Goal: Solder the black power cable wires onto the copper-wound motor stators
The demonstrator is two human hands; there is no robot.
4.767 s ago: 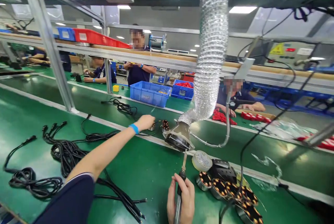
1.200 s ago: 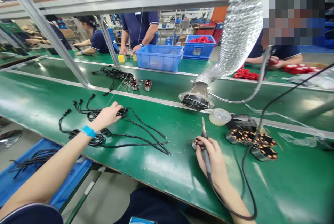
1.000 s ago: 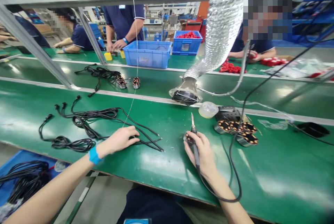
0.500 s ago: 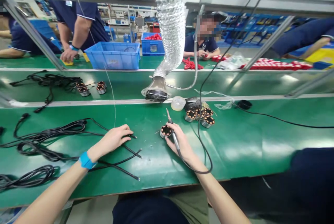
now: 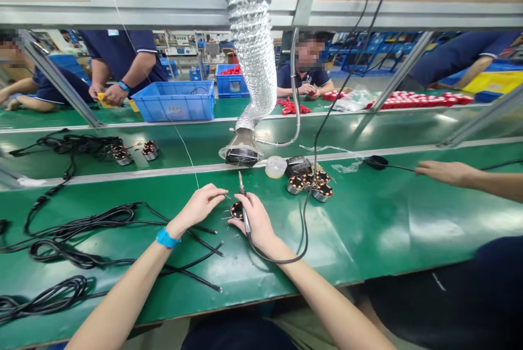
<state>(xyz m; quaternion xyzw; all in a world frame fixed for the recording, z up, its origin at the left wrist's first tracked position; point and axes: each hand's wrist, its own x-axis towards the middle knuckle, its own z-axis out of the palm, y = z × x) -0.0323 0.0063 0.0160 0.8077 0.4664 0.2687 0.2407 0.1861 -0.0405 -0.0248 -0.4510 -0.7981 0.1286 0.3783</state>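
My right hand [image 5: 258,223] grips a soldering iron [image 5: 245,214], its tip pointing away from me. The same hand's fingers steady a small round motor stator [image 5: 236,209] with copper windings, partly hidden behind them. Thin leads stick out from the stator's left side. My left hand [image 5: 200,207], with a blue band at the wrist, pinches one thin lead [image 5: 227,196] between thumb and forefinger at the stator's upper left. Under and beside that hand lie black power cables [image 5: 196,275] with stripped ends.
Several stators [image 5: 322,192] sit beside a round translucent container [image 5: 275,166]. A fume extractor hose [image 5: 251,50] hangs over the bench [image 5: 368,219]. From the right, another person's hand [image 5: 443,172] reaches to a black cable. Coiled cables [image 5: 77,227] lie left; a blue bin [image 5: 175,102] stands behind.
My left hand has moved from the cable ends right to the stator and closed on a lead. My right hand shifted left with iron and stator. Another person's hand has appeared at right.
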